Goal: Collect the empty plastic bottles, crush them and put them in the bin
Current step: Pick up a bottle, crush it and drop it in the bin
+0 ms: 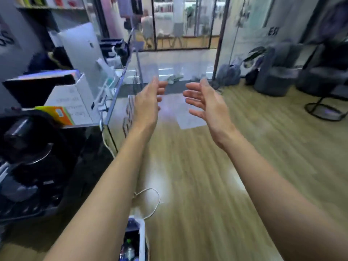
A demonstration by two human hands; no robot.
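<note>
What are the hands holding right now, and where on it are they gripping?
Nothing is held. The left hand and right hand are both open, palms facing each other, with an empty gap between them.

Glass counter point(120, 85) left; chairs point(273, 72) right; cable point(150, 202) on floor point(207, 176)

I get bright indoor light, with white glare on the wooden floor point(169, 176) at centre. Motion blur smears everything, worst at the bowed edges; the left hand point(147, 103) and right hand point(206, 104) look sharpest.
</note>
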